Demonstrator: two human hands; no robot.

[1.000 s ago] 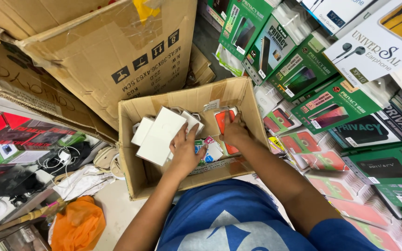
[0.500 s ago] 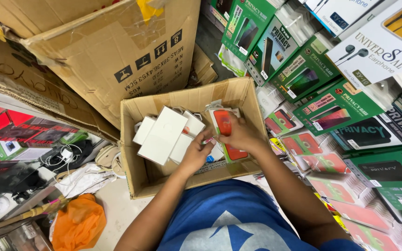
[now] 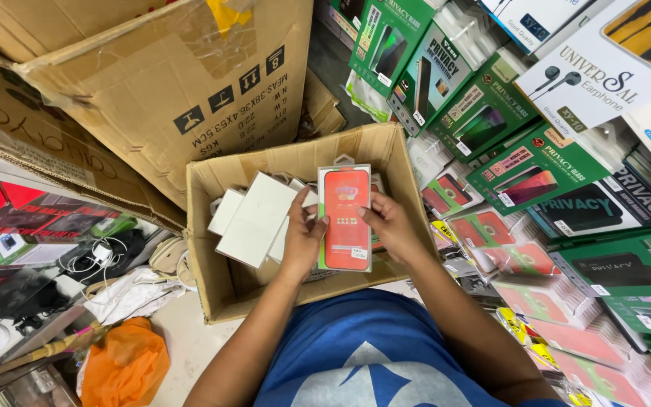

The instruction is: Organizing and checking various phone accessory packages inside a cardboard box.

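**Red packet held over the open box**

I see a flat red packet upright above the cardboard box, hiding what lies beneath. My left hand grips its left edge, my right hand its right edge, fingers curled. White cartons lie left of it in the box. Glossy green packets pile right of the box, cut off by the frame.

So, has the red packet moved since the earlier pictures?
Yes. The red packet now sits upright between both hands, lifted above the cardboard box and nearer its middle.
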